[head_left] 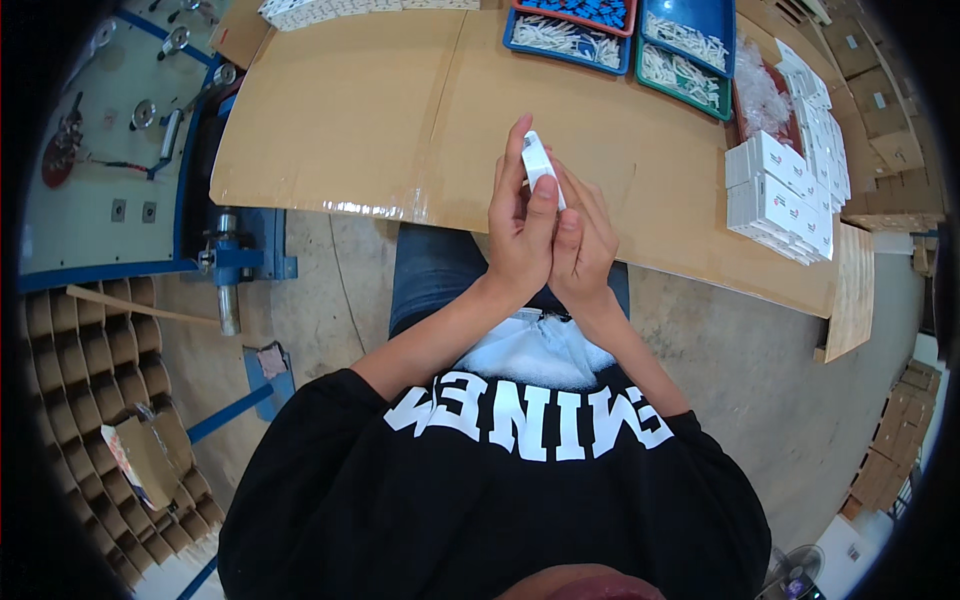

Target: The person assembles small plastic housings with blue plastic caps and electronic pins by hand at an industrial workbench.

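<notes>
A small white box (537, 160) is held upright between both hands, over the near edge of a cardboard-covered table (360, 120). My left hand (520, 225) wraps it from the left, with fingers reaching up along its side. My right hand (585, 235) presses against it from the right, fingers curled behind the box. The lower part of the box is hidden by my fingers.
Stacks of small white boxes (785, 195) stand at the table's right. Blue and green trays (680, 45) of white parts sit at the back, next to a clear bag (762, 95). More white boxes (330, 10) lie at the back left. A blue machine frame (235, 260) stands left.
</notes>
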The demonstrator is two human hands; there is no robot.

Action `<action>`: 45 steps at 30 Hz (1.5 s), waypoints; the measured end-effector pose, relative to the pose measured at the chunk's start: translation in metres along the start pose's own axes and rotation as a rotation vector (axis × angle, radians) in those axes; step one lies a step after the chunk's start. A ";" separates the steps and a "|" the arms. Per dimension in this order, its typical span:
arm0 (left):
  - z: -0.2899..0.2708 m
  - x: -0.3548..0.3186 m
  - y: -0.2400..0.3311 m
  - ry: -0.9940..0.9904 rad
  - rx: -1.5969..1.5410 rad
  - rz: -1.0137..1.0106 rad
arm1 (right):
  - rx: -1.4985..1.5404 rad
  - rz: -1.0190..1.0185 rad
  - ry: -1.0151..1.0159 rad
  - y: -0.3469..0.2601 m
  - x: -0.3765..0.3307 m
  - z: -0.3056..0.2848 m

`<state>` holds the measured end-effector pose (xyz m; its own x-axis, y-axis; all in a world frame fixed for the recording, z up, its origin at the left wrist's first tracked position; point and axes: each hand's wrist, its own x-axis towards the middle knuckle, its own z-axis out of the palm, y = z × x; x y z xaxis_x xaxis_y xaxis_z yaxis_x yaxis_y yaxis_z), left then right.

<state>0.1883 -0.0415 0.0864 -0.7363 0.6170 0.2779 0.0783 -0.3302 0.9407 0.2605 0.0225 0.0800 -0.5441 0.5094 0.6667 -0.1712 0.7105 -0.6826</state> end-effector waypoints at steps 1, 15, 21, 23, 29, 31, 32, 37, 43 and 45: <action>-0.001 -0.001 0.001 -0.001 0.005 -0.013 | -0.006 0.000 0.007 0.000 0.000 0.000; -0.003 0.000 -0.004 0.026 -0.065 0.001 | 0.030 0.017 0.019 -0.001 0.000 0.007; -0.002 -0.003 -0.001 -0.003 -0.006 -0.003 | 0.092 0.127 0.039 -0.006 -0.004 0.003; -0.001 -0.003 0.000 0.009 -0.022 0.009 | 0.079 0.116 0.035 -0.004 -0.007 0.002; -0.007 0.011 -0.011 -0.043 -0.013 0.081 | 0.134 0.114 0.002 0.001 0.003 0.000; -0.012 0.014 -0.009 -0.080 0.195 0.170 | 0.254 0.195 0.026 -0.003 0.009 -0.005; -0.014 0.016 -0.008 -0.119 0.400 0.254 | 0.351 0.452 0.048 -0.008 0.015 -0.010; -0.016 0.010 -0.010 -0.189 0.110 0.138 | 0.695 0.989 -0.119 -0.019 0.025 -0.014; -0.021 0.016 -0.014 -0.156 0.385 0.329 | 0.843 0.994 0.009 -0.023 0.019 0.001; -0.023 0.018 -0.019 -0.136 0.371 0.359 | 0.757 1.002 0.013 -0.031 0.021 0.006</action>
<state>0.1578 -0.0407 0.0689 -0.5275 0.6066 0.5948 0.5601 -0.2782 0.7804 0.2491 0.0084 0.1132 -0.7004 0.6709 -0.2437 -0.1177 -0.4453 -0.8876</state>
